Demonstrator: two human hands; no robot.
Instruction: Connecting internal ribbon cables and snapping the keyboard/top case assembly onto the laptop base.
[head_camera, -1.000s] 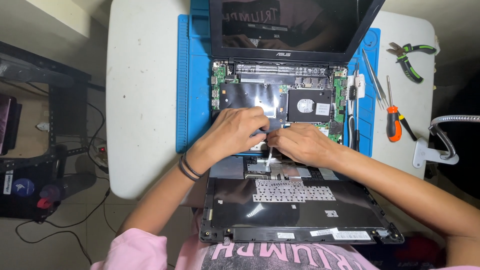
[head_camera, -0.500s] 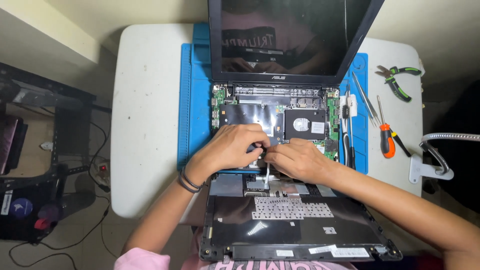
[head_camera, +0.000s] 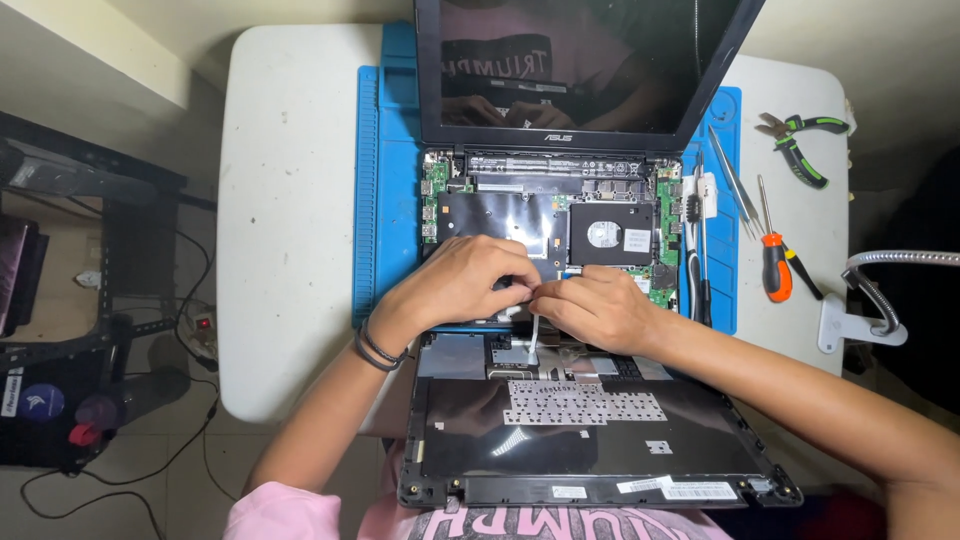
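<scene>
An opened laptop (head_camera: 560, 215) lies on a blue work mat (head_camera: 385, 200), its circuit board and drive exposed and its dark screen tilted up at the back. The removed keyboard cover (head_camera: 590, 430) lies upside down in front of it, toward me. My left hand (head_camera: 455, 285) and my right hand (head_camera: 595, 305) meet at the front edge of the laptop base. Their fingertips pinch at a thin white ribbon cable (head_camera: 534, 338) that runs from the cover to the board. Exactly what each finger grips is hidden.
A white table (head_camera: 285, 220) holds the mat. On the right lie a long dark tool (head_camera: 700, 240), tweezers (head_camera: 735, 180), an orange-handled screwdriver (head_camera: 775, 262) and green-handled pliers (head_camera: 800, 145). A grey flexible arm on a white base (head_camera: 870, 300) stands at the right edge. Dark equipment and cables sit at the left.
Both hands stay together at the laptop's front edge. The view has shifted slightly, so the table and laptop sit a little lower in the frame.
</scene>
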